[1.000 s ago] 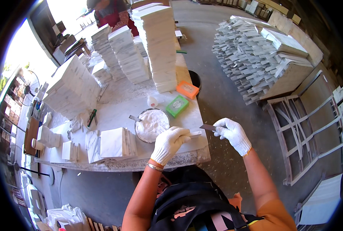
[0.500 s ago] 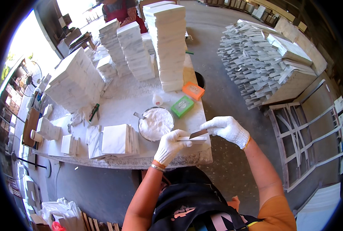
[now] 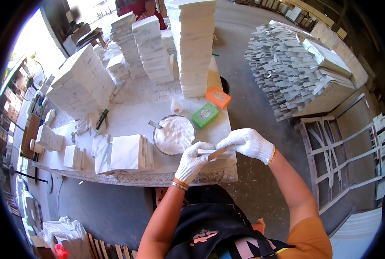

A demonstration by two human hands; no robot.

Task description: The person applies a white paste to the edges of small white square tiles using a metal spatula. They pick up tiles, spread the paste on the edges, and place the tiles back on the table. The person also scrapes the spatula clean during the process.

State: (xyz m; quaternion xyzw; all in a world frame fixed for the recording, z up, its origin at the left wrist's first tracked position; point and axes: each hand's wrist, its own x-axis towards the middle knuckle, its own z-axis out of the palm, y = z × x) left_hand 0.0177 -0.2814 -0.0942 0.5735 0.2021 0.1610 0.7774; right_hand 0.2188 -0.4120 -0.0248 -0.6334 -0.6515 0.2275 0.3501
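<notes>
The left hand (image 3: 193,162), gloved white, is closed around a small white strip (image 3: 210,152); the right hand (image 3: 247,143), also gloved, pinches a flat blade (image 3: 217,153) whose tip lies on that strip; both meet over the table's (image 3: 127,177) near edge. Just beyond the grip sits a bowl (image 3: 174,134) of white paste; left of it, tiles (image 3: 130,152); farther off, green (image 3: 204,115) and orange boxes (image 3: 218,97); beyond, tall stacks (image 3: 194,45).

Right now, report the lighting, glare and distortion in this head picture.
Head view: hard sunlight whitens the worktable and blows out the upper left corner; the fisheye bends straight edges like the frame at right, and a black rim rings the picture; left hand and right hand look sharp.
</notes>
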